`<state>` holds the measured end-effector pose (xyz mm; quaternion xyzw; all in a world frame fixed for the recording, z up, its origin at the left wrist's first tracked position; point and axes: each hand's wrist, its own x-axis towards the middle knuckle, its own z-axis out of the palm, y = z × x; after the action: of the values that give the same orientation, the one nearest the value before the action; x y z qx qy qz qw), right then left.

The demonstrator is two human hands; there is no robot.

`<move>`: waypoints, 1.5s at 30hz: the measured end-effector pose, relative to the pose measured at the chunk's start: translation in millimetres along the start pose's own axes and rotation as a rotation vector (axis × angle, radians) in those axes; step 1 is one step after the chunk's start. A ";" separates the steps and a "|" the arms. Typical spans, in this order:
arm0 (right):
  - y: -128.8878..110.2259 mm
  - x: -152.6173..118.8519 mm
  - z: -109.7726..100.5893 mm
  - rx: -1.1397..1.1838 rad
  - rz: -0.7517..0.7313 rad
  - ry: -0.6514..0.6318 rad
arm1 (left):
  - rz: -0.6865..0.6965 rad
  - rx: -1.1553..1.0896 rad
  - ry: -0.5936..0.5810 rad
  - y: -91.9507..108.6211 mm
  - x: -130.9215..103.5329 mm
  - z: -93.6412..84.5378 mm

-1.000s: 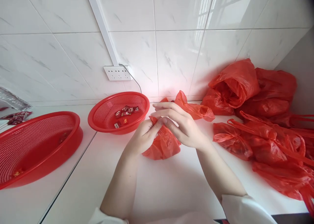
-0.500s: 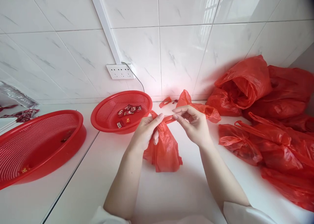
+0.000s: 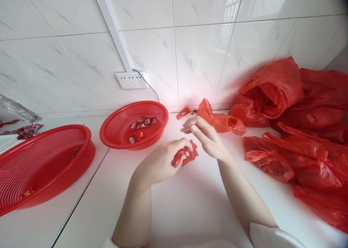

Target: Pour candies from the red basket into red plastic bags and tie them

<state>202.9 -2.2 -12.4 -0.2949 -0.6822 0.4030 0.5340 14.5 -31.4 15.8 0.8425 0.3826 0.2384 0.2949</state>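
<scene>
My left hand (image 3: 170, 155) is closed around a crumpled red plastic bag (image 3: 190, 154), whose folds stick out past the fingers over the white table (image 3: 187, 208). My right hand (image 3: 203, 135) is raised just to the right of it, fingers loosely curved and apart, with nothing seen in them. A gap lies between this hand and the bag. Behind my right hand a loose red plastic bag (image 3: 217, 119) lies near the wall. Left of my left hand stands a red mesh basket (image 3: 112, 126) with several small wrapped candies (image 3: 143, 124) in it.
A second, larger red basket (image 3: 87, 133) stands at the left, beyond a seam in the table. Several filled red bags (image 3: 274, 161) are piled at the right against the tiled wall (image 3: 201, 59). A power socket (image 3: 132, 80) with a cable sits above the smaller basket.
My left hand has turned over and gathered the bag, which hung down full-length before, into a bunch. The right hand has let go of the bag's top and come slightly away.
</scene>
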 end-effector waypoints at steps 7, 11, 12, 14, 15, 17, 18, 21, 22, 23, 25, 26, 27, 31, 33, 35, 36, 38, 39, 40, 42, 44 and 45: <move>17.7 8.2 7.7 0.237 0.123 -0.155 | 0.289 0.396 0.571 -15.5 8.5 1.3; 15.6 8.2 2.2 0.271 0.118 -0.091 | 0.416 0.403 0.798 -16.4 14.6 0.4; 14.8 8.1 0.1 0.276 0.122 -0.079 | 0.417 0.403 0.814 -16.8 14.4 -0.5; 13.1 7.9 -4.0 0.309 0.135 -0.070 | 0.412 0.400 0.812 -18.4 12.7 -2.9; 12.3 7.9 -5.9 0.339 0.145 -0.064 | 0.409 0.402 0.805 -19.4 11.6 -4.2; 10.6 7.9 -9.0 0.413 0.173 -0.022 | 0.403 0.416 0.788 -21.7 9.3 -6.4; 9.8 7.9 -10.1 0.453 0.192 0.008 | 0.399 0.424 0.782 -22.7 8.4 -7.0; 8.3 8.1 -12.9 0.541 0.260 0.077 | 0.370 0.437 0.771 -25.7 7.5 -8.0; 8.1 8.3 -14.1 0.564 0.275 0.091 | 0.355 0.438 0.771 -27.1 7.6 -8.5; 8.2 8.5 -15.7 0.588 0.284 0.102 | 0.338 0.434 0.778 -28.8 7.7 -9.3; 8.7 9.3 -20.5 0.621 0.291 0.134 | 0.292 0.410 0.800 -33.0 7.2 -12.5; 9.0 9.8 -24.0 0.622 0.290 0.163 | 0.258 0.387 0.816 -35.1 6.4 -14.8; 9.2 10.0 -28.4 0.605 0.285 0.206 | 0.209 0.357 0.831 -36.8 5.1 -17.6; 7.5 7.0 -53.6 0.382 0.215 0.486 | -0.110 0.186 0.909 -35.1 -3.8 -29.0; 5.1 2.6 -67.2 0.228 0.152 0.642 | -0.259 0.081 0.955 -30.4 -8.2 -33.0; 2.4 -2.6 -77.7 0.093 0.074 0.772 | -0.352 -0.008 0.987 -27.3 -10.5 -35.8; 1.2 -5.0 -81.3 0.040 0.034 0.818 | -0.382 -0.039 0.983 -27.3 -10.6 -36.9; -0.8 -9.2 -85.2 -0.046 -0.016 0.857 | -0.432 -0.093 0.889 -30.9 -9.1 -38.8; -1.5 -10.9 -86.0 -0.093 -0.013 0.849 | -0.454 -0.116 0.805 -33.9 -7.7 -39.5; -2.1 -12.4 -86.5 -0.150 0.011 0.821 | -0.477 -0.130 0.704 -37.1 -6.3 -40.1; -3.8 -15.2 -87.1 -0.309 0.111 0.701 | -0.510 -0.103 0.489 -41.7 -3.5 -39.9; -6.7 -17.6 -87.4 -0.505 0.223 0.512 | -0.504 -0.009 0.269 -41.6 -1.6 -37.6; -8.5 -18.5 -87.1 -0.597 0.275 0.403 | -0.494 0.045 0.153 -39.8 -1.0 -35.8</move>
<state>292.1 -1.4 -5.0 -0.5996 -0.6048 0.1886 0.4890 -28.7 0.3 14.1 0.7092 0.6032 0.2138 0.2957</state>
